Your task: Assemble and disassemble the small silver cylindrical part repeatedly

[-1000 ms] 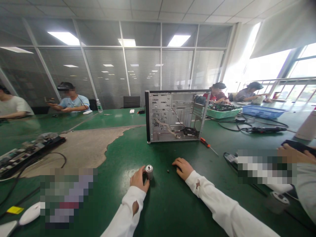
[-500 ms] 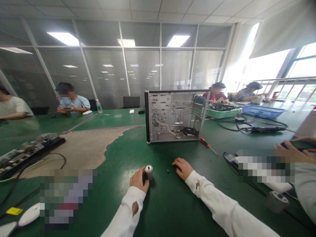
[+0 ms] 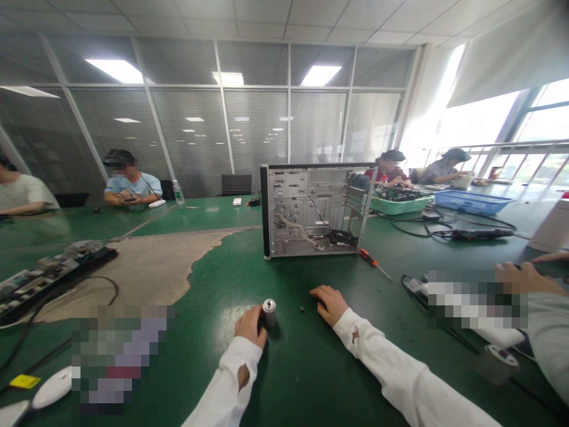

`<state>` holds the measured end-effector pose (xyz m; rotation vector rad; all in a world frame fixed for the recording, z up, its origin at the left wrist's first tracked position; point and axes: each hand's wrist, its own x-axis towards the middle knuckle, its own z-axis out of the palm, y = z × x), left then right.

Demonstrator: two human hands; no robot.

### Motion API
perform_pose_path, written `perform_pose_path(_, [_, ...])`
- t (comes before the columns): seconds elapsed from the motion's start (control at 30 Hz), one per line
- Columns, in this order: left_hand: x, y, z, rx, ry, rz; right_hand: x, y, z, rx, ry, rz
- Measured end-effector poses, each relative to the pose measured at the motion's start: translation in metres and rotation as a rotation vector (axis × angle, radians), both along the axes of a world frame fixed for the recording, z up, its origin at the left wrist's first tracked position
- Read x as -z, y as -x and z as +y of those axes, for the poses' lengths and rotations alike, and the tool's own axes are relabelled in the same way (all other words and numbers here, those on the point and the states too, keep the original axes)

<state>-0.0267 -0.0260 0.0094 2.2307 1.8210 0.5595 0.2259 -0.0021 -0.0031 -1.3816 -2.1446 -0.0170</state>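
Note:
My left hand (image 3: 251,325) rests on the green table (image 3: 284,367), right beside a small silver cylinder (image 3: 269,314) standing upright; its fingers are curled at the cylinder's left side, and whether they grip it is unclear. My right hand (image 3: 330,305) lies on the table with its fingers apart, holding nothing. Between the hands sits a tiny dark piece (image 3: 302,309). Beyond them stands an open computer case (image 3: 317,210) with cables inside. A screwdriver with an orange handle (image 3: 368,257) lies at the case's right corner.
A power strip (image 3: 498,330) and another cylinder (image 3: 498,363) are at the right, near a person's hand (image 3: 528,277). Green (image 3: 400,204) and blue (image 3: 473,201) baskets stand behind, with cables. Circuit parts (image 3: 57,273) lie at the left. Other people sit around the table.
My left hand has shifted very slightly, its fingers less far around the cylinder. My right hand is still. The neighbouring person's hands at the right have moved a little.

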Motion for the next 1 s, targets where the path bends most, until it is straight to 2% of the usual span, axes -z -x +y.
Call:
perform_pose_path(0.1, [0.002, 0.000, 0.000, 0.062, -0.028, -0.014, -0.009, 0.007, -0.011, -0.002, -0.076, 0.112])
perform_pose_path(0.2, [0.004, -0.001, -0.002, 0.171, -0.070, -0.048, -0.019, 0.025, -0.030, -0.130, -0.111, 0.198])
perform_pose_path(0.37, [0.002, -0.005, -0.007, 0.460, -0.098, -0.125, -0.026, 0.053, -0.055, -0.333, -0.146, 0.077])
perform_pose_path(0.43, [0.001, -0.008, -0.009, 0.526, -0.102, -0.133, -0.030, 0.056, -0.061, -0.360, -0.136, 0.022])
perform_pose_path(0.53, [0.000, -0.010, -0.012, 0.560, -0.112, -0.140, -0.039, 0.051, -0.069, -0.324, -0.104, -0.021])
perform_pose_path(0.63, [-0.001, -0.010, -0.014, 0.556, -0.136, -0.155, -0.049, 0.035, -0.074, -0.202, -0.025, -0.098])
perform_pose_path(0.73, [-0.001, -0.009, -0.015, 0.544, -0.145, -0.178, -0.052, 0.007, -0.072, 0.019, 0.065, -0.192])
perform_pose_path(0.87, [-0.001, -0.009, -0.014, 0.530, -0.138, -0.193, -0.048, -0.053, -0.061, 0.413, 0.289, -0.312])
perform_pose_path(1.0, [0.003, -0.009, -0.012, 0.510, -0.138, -0.225, -0.043, -0.119, -0.058, 0.763, 0.511, -0.296])
